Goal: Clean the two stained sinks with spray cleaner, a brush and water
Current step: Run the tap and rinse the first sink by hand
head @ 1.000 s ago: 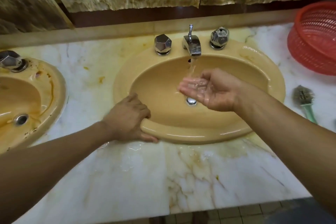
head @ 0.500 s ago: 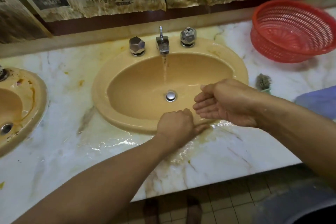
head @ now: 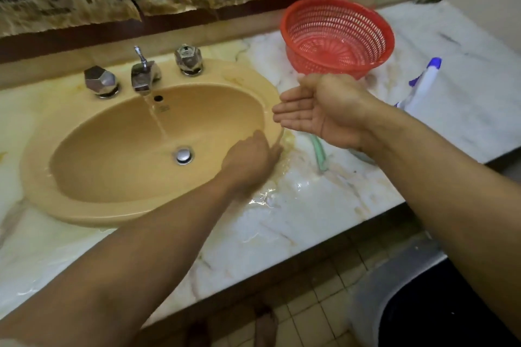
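Head view: left hand [head: 248, 162] sits on the sink [head: 39, 177] rim's right edge, too blurry to tell its grip. Right hand [head: 318, 114] is cupped, empty. Brush [head: 320, 153] lies just beside on the counter [head: 310, 220]. I'd scoop water from the tap [head: 142, 76] onto that edge, then rub firmly.

The left hand [head: 248, 160] has slid round the rim of the sink [head: 84, 214], from front left, past the middle, to the right side, where it is blurred. The right hand [head: 324, 113] has left the running water [head: 158, 118] and then the front rim. It now hangs palm up, fingers straight, near the basket [head: 338, 36], hiding the head of the brush [head: 319, 152]. The wet sheen on the counter [head: 296, 222] has followed the left hand. A spray bottle [head: 423, 82] has come into sight, and the second sink has gone.
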`<state>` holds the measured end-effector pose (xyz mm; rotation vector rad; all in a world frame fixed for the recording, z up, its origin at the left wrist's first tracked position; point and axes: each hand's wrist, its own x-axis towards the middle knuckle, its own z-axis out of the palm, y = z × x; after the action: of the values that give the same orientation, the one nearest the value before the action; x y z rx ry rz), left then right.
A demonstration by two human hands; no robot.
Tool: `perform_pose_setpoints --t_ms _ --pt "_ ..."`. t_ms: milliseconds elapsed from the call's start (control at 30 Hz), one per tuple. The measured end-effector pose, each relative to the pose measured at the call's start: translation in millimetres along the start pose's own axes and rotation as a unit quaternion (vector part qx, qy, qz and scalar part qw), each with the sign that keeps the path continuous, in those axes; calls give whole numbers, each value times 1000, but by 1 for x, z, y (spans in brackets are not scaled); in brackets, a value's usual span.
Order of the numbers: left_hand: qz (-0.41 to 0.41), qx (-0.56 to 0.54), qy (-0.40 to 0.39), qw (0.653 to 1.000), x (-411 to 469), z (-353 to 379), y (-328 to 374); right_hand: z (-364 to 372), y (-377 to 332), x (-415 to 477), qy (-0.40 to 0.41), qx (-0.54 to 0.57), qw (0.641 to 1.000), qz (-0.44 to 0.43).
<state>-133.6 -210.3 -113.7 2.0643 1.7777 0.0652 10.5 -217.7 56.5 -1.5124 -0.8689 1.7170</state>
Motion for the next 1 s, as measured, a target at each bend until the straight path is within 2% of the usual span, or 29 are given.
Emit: perform_pose_setpoints --t_ms 133,267,367,467,633,767,900,1000 --pt "53 100 -49 992 -75 -24 -70 -1 5 10 -2 35 999 -2" --pt "33 172 -87 981 -128 -56 -173 27 19 37 0 106 994 27" --pt "39 164 -29 985 -150 -87 -264 73 37 65 -25 185 978 93" --pt "115 158 45 980 -144 -100 -329 130 59 99 -58 261 950 164" --pt "181 104 100 973 -121 -103 -363 214 80 161 -64 326 914 232" --pt "202 88 113 969 -116 -102 -380 245 76 190 -49 396 882 249" --pt "205 85 112 969 -114 -102 -383 248 68 198 -94 397 883 232" --pt "158 101 124 974 -120 -94 -375 245 59 196 -119 363 893 237"
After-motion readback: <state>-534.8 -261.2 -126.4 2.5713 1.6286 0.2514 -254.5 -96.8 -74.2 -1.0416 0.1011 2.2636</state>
